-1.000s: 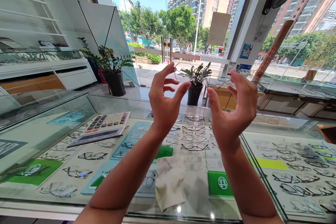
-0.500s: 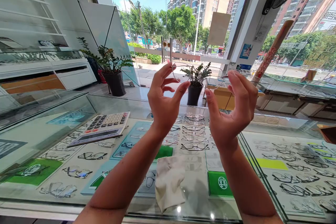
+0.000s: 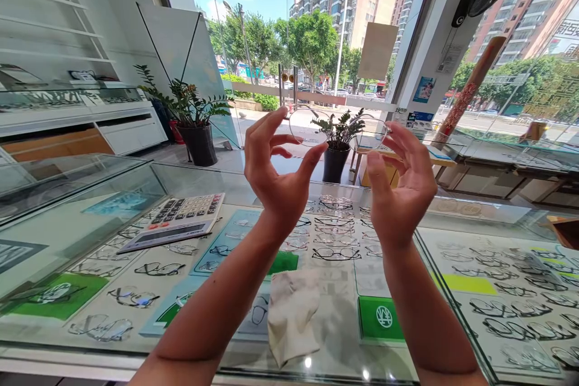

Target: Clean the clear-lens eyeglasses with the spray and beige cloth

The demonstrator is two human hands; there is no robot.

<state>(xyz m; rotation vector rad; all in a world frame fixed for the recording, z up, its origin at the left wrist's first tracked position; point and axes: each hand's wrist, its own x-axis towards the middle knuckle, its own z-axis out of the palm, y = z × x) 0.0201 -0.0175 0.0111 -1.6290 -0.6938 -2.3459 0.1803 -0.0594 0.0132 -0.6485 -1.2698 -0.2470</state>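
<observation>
A pair of thin-rimmed eyeglasses (image 3: pixel 308 126) is held up in front of me, above the glass counter, its clear lenses facing the window. My left hand (image 3: pixel 279 172) has its index fingertip at the left edge of the rim, with the thumb under that lens. At the right edge, the index finger of my right hand (image 3: pixel 401 187) touches the frame, and the thumb is just below. Both hands are curled around the sides of the glasses. Below them, a crumpled pale cloth (image 3: pixel 293 313) lies on the counter top.
Many eyeglasses (image 3: pixel 335 253) fill the glass display counter (image 3: pixel 235 178). A large calculator (image 3: pixel 174 223) rests on it at left. Green cards (image 3: pixel 380 318) with a white logo are among the displays. Beyond stand potted plants (image 3: pixel 199 143) and a glass door.
My hands have moved slightly apart. The glasses are turned so the lenses show more fully, with the left hand a little further left. The cloth and counter items are unchanged.
</observation>
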